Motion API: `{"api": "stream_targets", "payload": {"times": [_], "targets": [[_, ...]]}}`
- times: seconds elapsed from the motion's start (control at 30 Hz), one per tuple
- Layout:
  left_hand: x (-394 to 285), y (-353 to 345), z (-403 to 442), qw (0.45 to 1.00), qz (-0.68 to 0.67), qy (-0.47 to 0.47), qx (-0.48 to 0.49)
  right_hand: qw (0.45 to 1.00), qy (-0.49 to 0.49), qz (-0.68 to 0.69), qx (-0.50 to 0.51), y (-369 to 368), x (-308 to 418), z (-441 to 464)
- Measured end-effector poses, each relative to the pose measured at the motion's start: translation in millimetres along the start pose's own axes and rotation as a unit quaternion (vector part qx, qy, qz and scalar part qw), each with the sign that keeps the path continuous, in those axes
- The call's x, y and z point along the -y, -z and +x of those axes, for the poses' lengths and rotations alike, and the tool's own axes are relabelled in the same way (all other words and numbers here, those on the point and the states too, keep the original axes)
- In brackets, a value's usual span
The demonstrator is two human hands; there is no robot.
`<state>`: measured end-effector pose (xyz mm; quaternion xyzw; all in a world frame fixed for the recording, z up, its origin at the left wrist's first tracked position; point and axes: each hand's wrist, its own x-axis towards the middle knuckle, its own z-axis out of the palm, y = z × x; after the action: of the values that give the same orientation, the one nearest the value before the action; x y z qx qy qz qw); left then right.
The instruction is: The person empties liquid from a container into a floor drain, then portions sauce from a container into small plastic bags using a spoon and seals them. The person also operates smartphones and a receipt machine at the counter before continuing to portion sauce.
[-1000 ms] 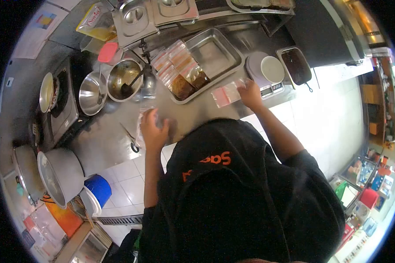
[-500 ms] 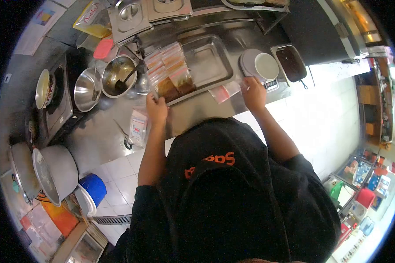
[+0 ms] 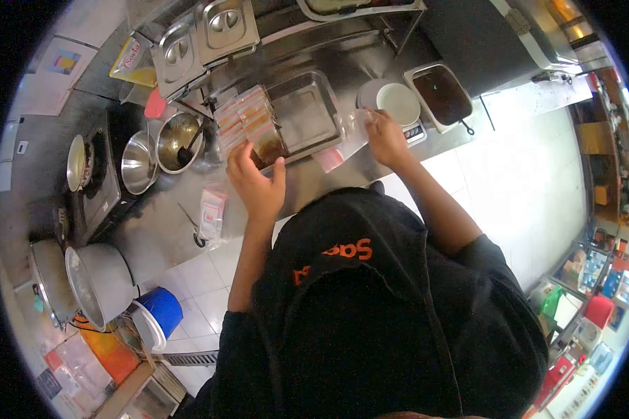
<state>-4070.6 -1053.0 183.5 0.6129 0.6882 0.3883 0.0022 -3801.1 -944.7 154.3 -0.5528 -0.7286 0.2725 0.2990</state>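
Your right hand (image 3: pixel 386 140) pinches a clear plastic bag (image 3: pixel 356 124); your left hand (image 3: pixel 256 183), fingers spread, is by filled zip bags (image 3: pixel 253 117).

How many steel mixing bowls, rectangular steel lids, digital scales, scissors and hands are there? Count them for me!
Shiny round steel mixing bowls: 2
Rectangular shiny steel lids: 2
Flat pale digital scale: 1
Black-handled metal scissors: 1
Bare left hand and right hand: 2
Total: 8

your left hand (image 3: pixel 257 183) is spread at the near edge of the filled bags (image 3: pixel 248 124) in the metal tray (image 3: pixel 306 113); your right hand (image 3: pixel 386 137) pinches a clear plastic bag (image 3: pixel 355 128), near the scale (image 3: pixel 415 133) and the white bowl (image 3: pixel 398 105).
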Motion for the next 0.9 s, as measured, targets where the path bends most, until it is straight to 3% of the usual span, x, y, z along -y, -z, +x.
{"api": "stream_targets", "payload": {"times": [0.1, 0.17, 0.27, 0.33, 0.43, 0.5, 0.57, 0.7, 0.8, 0.83, 0.87, 0.9], "targets": [[-21.0, -13.0, 1.3, 1.0, -0.011, -0.001, -0.001, 0.996, 0.019, -0.072, 0.048, 25.4, 19.3, 2.4], [-40.0, -22.8, 2.1, 1.0, -0.005, 0.008, -0.007, 0.998, 0.036, 0.004, 0.057, 38.3, 15.4, 5.8], [-72.3, -37.4, 5.4, 0.989, -0.128, 0.052, 0.053, 0.977, 0.057, 0.175, 0.106, 60.7, 8.7, 7.3], [-100.7, -47.0, 10.8, 0.951, -0.269, 0.077, 0.129, 0.933, 0.092, 0.313, 0.152, 83.0, 10.3, 5.8], [-142.4, -59.5, 16.1, 0.885, -0.414, 0.109, 0.184, 0.867, 0.026, 0.417, 0.271, 121.4, 19.2, 0.4], [-164.9, -60.0, 18.5, 0.864, -0.434, 0.133, 0.216, 0.877, 0.041, 0.389, 0.278, 138.0, 17.3, -0.5], [-185.2, -64.9, 20.6, 0.875, -0.436, 0.112, 0.178, 0.879, 0.066, 0.383, 0.277, 152.6, 10.7, -1.0], [-210.1, -74.9, 16.7, 0.864, -0.44, 0.146, 0.198, 0.857, 0.044, 0.392, 0.331, 166.9, -21.9, 1.1], [-224.9, -80.2, 14.0, 0.843, -0.453, 0.208, 0.205, 0.789, -0.121, 0.482, 0.361, 183.2, -20.9, 3.3], [-228.7, -81.0, 12.8, 0.834, -0.46, 0.228, 0.202, 0.9, -0.028, 0.365, 0.238, 187.1, -16.9, 0.7], [-229.5, -80.8, 10.5, 0.854, -0.439, 0.212, 0.181, 0.966, 0.064, 0.229, 0.101, 190.7, -11.3, -4.7], [-228.7, -80.5, 8.1, 0.872, -0.419, 0.193, 0.162, 0.977, 0.147, 0.156, 0.011, 199.1, -10.9, -4.0]]}}
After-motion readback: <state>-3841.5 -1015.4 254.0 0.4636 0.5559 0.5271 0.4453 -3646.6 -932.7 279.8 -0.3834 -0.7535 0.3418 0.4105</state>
